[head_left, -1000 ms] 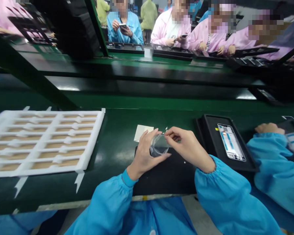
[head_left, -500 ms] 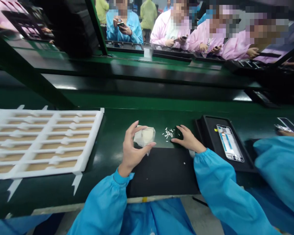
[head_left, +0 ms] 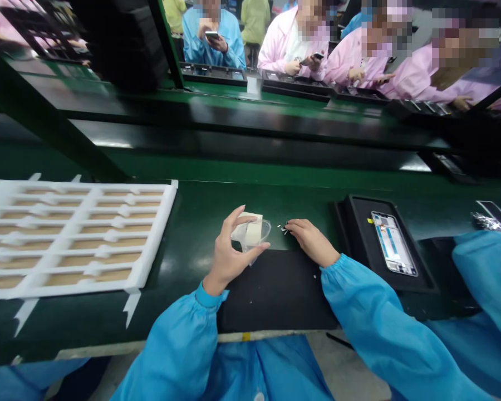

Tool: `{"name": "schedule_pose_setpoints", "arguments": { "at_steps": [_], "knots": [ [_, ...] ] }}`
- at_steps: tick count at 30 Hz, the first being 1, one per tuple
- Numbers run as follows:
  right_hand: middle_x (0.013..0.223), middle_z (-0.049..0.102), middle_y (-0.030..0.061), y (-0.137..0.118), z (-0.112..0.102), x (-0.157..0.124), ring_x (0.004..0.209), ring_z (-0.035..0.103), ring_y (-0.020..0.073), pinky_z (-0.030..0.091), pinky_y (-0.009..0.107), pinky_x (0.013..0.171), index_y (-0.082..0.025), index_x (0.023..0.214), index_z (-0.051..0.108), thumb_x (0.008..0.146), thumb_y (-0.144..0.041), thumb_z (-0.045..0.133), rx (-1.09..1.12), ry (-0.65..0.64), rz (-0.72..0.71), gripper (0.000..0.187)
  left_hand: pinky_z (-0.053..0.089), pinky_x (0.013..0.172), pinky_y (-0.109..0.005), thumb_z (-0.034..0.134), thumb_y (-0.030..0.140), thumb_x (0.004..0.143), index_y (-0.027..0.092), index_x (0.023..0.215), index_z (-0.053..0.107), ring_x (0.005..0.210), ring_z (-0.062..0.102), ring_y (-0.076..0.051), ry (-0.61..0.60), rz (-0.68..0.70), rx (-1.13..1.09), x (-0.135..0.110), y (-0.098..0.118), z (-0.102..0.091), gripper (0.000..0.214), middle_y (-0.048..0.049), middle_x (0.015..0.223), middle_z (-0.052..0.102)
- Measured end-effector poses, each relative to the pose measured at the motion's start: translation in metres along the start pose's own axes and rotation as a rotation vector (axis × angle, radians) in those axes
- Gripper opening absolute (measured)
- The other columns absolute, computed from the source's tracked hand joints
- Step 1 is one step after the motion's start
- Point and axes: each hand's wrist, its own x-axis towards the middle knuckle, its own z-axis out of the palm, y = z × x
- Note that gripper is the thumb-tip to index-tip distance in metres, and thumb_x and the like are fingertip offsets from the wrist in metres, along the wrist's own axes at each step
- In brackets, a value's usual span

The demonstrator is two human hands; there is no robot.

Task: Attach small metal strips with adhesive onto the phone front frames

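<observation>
My left hand [head_left: 226, 253] holds a small clear plastic dish [head_left: 255, 234] tilted above the green bench, thumb and fingers round its rim. Behind the dish lies a pale square card [head_left: 250, 223]. My right hand [head_left: 312, 240] rests palm down on the bench, its fingers curled over a small heap of tiny white parts [head_left: 283, 228]. Both hands are just beyond the far edge of a black mat [head_left: 278, 292] in front of me.
A white foam tray [head_left: 73, 236] with long slots lies at the left. A black tray [head_left: 384, 245] holding a phone frame [head_left: 393, 243] sits at the right, beside a neighbour's blue sleeve [head_left: 484, 278]. Several people work across the conveyor [head_left: 250, 120].
My right hand let go of the dish and dropped onto the tiny white parts on the bench. My left hand swung the dish left and away, over the pale card.
</observation>
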Motion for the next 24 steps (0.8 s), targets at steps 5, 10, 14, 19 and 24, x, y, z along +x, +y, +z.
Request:
{"name": "schedule_pose_setpoints", "arguments": {
  "at_steps": [5,10,14,19,24],
  "knots": [
    [0.110,0.062,0.0105,0.001,-0.013,0.012,0.099,0.059,0.0214,0.049,0.035,0.090,-0.018,0.108,0.064,0.086,-0.006,0.050,-0.031,-0.088,0.020,0.029,0.049,0.100,-0.038,0.082,0.034,0.074,0.028,0.144,0.035,0.110,0.065,-0.022,-0.127,0.085,0.100,-0.008,0.005,0.008,0.085,-0.0059,0.115,0.069],
    [0.090,0.058,0.0042,-0.003,-0.018,0.032,0.075,0.056,0.0150,0.042,0.025,0.068,-0.018,0.089,0.064,0.074,-0.001,0.057,-0.061,-0.205,0.074,0.024,0.049,0.099,-0.041,0.078,0.034,0.079,0.029,0.147,0.030,0.112,0.063,-0.024,-0.251,0.165,0.143,-0.013,0.009,0.021,0.084,-0.0070,0.118,0.067],
    [0.084,0.058,0.0037,-0.013,-0.019,0.038,0.069,0.053,0.0136,0.035,0.024,0.061,-0.017,0.079,0.062,0.077,-0.006,0.057,-0.069,-0.251,0.111,0.013,0.047,0.100,-0.043,0.077,0.030,0.080,0.030,0.149,0.026,0.114,0.061,-0.026,-0.343,0.202,0.191,-0.010,0.012,0.030,0.086,-0.0066,0.121,0.065],
    [0.082,0.060,0.0037,-0.020,-0.019,0.036,0.071,0.055,0.0131,0.035,0.023,0.062,-0.017,0.071,0.061,0.077,-0.005,0.054,-0.032,-0.218,0.153,0.015,0.048,0.100,-0.044,0.077,0.023,0.079,0.031,0.151,0.021,0.115,0.060,-0.026,-0.421,0.095,0.206,-0.002,0.012,0.042,0.092,-0.0067,0.124,0.063],
    [0.069,0.061,0.0005,-0.008,-0.030,0.035,0.066,0.057,0.0127,0.040,0.023,0.061,-0.017,0.065,0.060,0.065,-0.001,0.056,0.065,-0.169,0.228,0.017,0.046,0.103,-0.045,0.077,0.023,0.078,0.031,0.151,0.024,0.118,0.057,-0.027,-0.450,-0.024,0.178,-0.003,0.004,0.047,0.091,-0.0066,0.126,0.062]
  ]
}}
